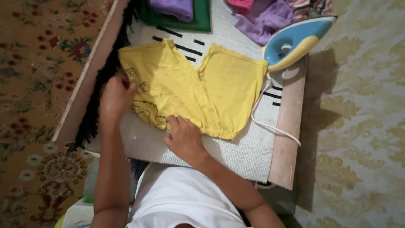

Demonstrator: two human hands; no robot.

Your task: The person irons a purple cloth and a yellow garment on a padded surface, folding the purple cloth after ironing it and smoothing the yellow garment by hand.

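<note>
A person in a white top sits at the near edge of a low wooden board [291,126]. A white cloth with short black stripes [236,152] covers most of the board. A strip of bare wood shows along the right edge.

A yellow shirt [198,84] lies flat in the middle of the cloth. It is folded, and a dark drawing shows on the part near the left edge.

The left hand [114,98] rests on the left part of the yellow shirt. Its fingers are curled onto the fabric, but the picture does not show if they pinch it or just press down. The right hand [184,137] is at the near edge of the shirt. Its fingers are bent and hold the hem there.

A blue and yellow iron [295,40] stands tilted at the far right corner of the board, just beside the shirt. Its white cord [263,120] runs down along the right side of the cloth and over the bare wood.

At the far edge lie more clothes. A purple one [173,7] sits on a green one [202,19]. Another purple cloth [263,21] is bunched up next to the iron, with a pink one [242,5] beside it.

A black fringe [99,97] hangs along the left edge of the board. On the left is a brown flowered carpet [33,84]. On the right is a pale gold patterned sheet [363,126].
</note>
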